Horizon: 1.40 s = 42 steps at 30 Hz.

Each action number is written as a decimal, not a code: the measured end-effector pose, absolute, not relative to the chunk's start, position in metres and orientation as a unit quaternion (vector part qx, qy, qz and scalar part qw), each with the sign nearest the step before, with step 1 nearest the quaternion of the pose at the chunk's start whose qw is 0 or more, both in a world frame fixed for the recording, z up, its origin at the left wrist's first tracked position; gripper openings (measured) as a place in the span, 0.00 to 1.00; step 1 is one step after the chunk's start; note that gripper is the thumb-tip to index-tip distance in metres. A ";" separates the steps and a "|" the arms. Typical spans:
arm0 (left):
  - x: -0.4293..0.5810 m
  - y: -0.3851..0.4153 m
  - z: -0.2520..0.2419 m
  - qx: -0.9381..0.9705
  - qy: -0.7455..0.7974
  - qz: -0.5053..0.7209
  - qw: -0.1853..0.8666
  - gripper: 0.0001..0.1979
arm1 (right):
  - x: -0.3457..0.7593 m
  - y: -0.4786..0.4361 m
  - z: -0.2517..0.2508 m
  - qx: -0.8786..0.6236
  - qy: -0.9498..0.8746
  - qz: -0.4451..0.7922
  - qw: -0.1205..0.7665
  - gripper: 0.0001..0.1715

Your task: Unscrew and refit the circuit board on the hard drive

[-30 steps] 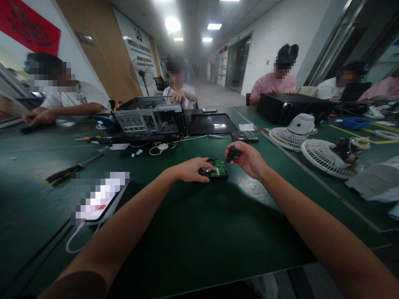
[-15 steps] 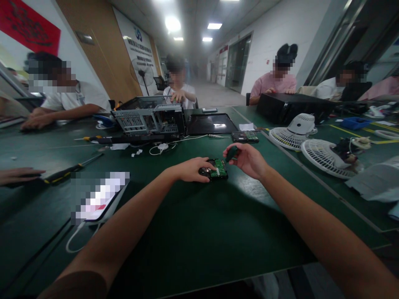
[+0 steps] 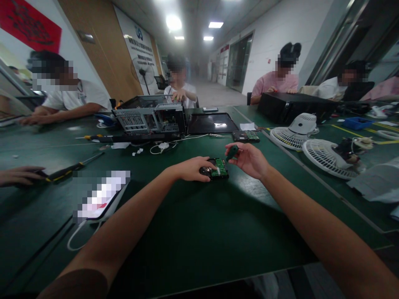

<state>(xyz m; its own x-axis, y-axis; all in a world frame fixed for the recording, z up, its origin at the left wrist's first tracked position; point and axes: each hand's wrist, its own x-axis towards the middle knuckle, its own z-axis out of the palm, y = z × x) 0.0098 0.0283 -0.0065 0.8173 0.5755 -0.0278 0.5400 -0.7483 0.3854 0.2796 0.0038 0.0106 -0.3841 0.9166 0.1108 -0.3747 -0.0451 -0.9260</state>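
Note:
A small black hard drive with a green circuit board lies face up on the green mat. My left hand rests on its left edge, fingers curled round it. My right hand hovers just right of the drive and grips a short dark-green screwdriver handle, tip pointing down toward the board.
An open computer case, a black panel, a second drive and white cables lie beyond. Fan parts sit at right. A phone and long screwdriver lie at left, where another person's hand rests. Several people sit around.
My right hand has lifted slightly and turned the screwdriver handle closer to the drive. Another person's hand has come in at the left edge by the long screwdriver.

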 end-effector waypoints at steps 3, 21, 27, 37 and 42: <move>0.010 0.029 -0.007 0.933 0.302 0.044 0.192 0.32 | 0.279 0.003 0.010 -0.268 -0.494 0.668 0.488 0.12; 0.009 0.029 -0.008 0.932 0.303 0.048 0.194 0.31 | 0.277 0.004 0.008 -0.271 -0.531 0.610 0.523 0.08; 0.010 0.027 -0.005 0.932 0.303 0.045 0.193 0.31 | 0.276 0.005 0.008 -0.262 -0.516 0.630 0.518 0.14; 0.010 0.028 -0.007 0.934 0.299 0.049 0.190 0.31 | 0.276 0.005 0.008 -0.272 -0.513 0.625 0.522 0.11; 0.010 0.028 -0.007 0.934 0.299 0.047 0.191 0.31 | 0.276 0.005 0.008 -0.272 -0.520 0.619 0.521 0.11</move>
